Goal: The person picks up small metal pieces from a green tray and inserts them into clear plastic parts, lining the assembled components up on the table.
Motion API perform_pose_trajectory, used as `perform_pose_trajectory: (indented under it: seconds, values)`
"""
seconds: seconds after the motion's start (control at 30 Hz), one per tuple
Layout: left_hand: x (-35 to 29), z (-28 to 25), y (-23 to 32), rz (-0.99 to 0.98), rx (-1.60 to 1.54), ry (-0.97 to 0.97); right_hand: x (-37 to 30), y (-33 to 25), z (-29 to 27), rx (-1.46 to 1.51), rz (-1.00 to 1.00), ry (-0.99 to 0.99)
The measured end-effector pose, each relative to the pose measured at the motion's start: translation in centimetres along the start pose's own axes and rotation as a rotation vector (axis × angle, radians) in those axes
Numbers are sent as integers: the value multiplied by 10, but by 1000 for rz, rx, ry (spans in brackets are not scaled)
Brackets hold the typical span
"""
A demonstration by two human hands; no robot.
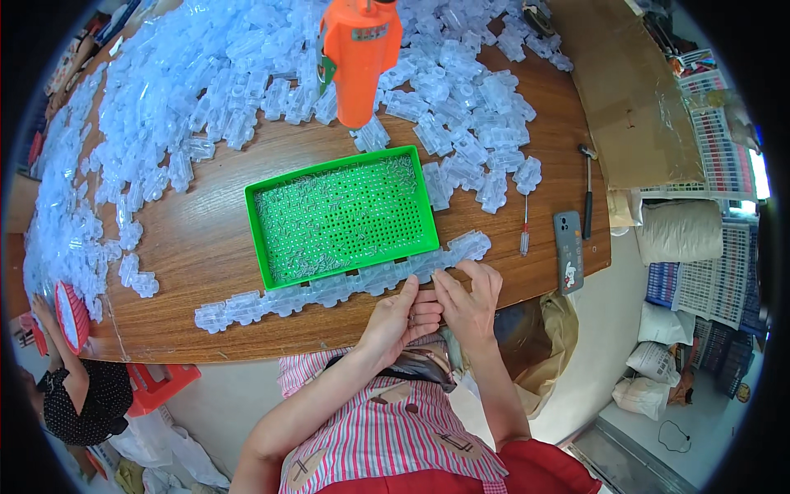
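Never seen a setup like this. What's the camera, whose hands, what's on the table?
No robot: these are a person's bare hands, seen from a wide fisheye camera on their head, looking down, so straight edges bend.

On the wooden table lie a pile of clear plastic pieces, a row of similar pieces, a green tray of small metal parts, a screwdriver, hammer and phone.

The left hand and right hand meet at the fingertips; anything held is too small to tell.

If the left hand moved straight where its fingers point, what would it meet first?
The left hand would probably meet the right hand first; their fingers look close, though depth is unclear.
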State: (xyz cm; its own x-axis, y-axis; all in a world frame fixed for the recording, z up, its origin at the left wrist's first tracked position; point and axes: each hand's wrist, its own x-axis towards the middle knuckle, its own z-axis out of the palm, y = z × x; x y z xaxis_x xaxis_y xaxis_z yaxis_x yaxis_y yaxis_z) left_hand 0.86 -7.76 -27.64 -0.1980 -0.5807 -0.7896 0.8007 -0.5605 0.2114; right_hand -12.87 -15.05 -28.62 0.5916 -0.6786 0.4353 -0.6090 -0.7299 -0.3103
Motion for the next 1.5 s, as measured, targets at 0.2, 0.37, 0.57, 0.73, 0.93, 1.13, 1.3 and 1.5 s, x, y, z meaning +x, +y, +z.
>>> perform_pose_trajectory:
  seconds: [0.2,0.37,0.57,0.73,0.93,1.13,1.3,1.5]
  values:
    - [-10,-3,6,-1,-32,-87,3,-8,-14,133,189,70]
    - [-13,-1,4,63,-176,-254,14,-32,-49,371,287,-149]
    - [-15,4,1,79,-259,-378,11,-38,-46,272,175,-187]
    - [-15,1,0,99,-243,-383,17,-43,-43,188,83,-187]
    - [-17,0,6,160,-145,-210,11,-37,-31,385,260,-163]
    - [-19,-6,3,165,-156,-171,18,-25,-14,470,367,-67]
    - [-31,-15,1,180,-169,-74,23,-19,6,340,213,-75]
    - [-38,-24,4,207,-256,-57,25,-20,11,288,135,-119]
